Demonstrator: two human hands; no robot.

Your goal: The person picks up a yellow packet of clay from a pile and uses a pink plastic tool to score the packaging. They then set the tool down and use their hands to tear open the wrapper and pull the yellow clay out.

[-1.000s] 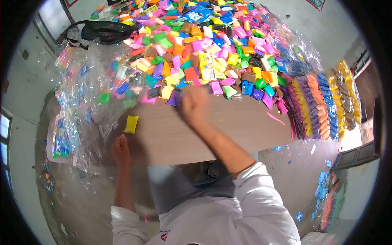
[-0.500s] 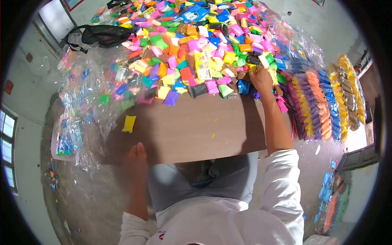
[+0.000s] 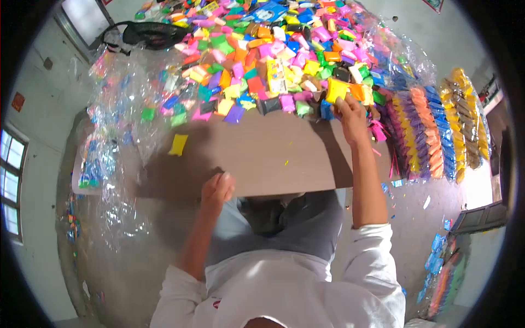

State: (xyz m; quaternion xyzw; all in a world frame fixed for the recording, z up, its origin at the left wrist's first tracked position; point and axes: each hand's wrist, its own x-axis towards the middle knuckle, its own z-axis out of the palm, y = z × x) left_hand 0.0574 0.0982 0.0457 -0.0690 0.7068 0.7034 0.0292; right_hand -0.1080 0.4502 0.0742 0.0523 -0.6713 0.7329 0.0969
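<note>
Pinched in the fingers of my right hand is a small yellow packet, at the near right edge of a heap of colourful packets. My left hand is closed by the front edge of the table; whether anything is inside it does not show. Another yellow packet lies apart on the brown tabletop, beyond my left hand. A purple packet and a black one rest along the heap's near edge.
Clear plastic bags with packets cover the table's left side. At the right are bagged strips of coloured packets. A black mesh bag lies at the back left. Blue packets lie on the floor at right.
My right hand has lifted a yellow packet from the heap and drawn slightly back toward me. My left hand has moved up and right, to the table's edge.
</note>
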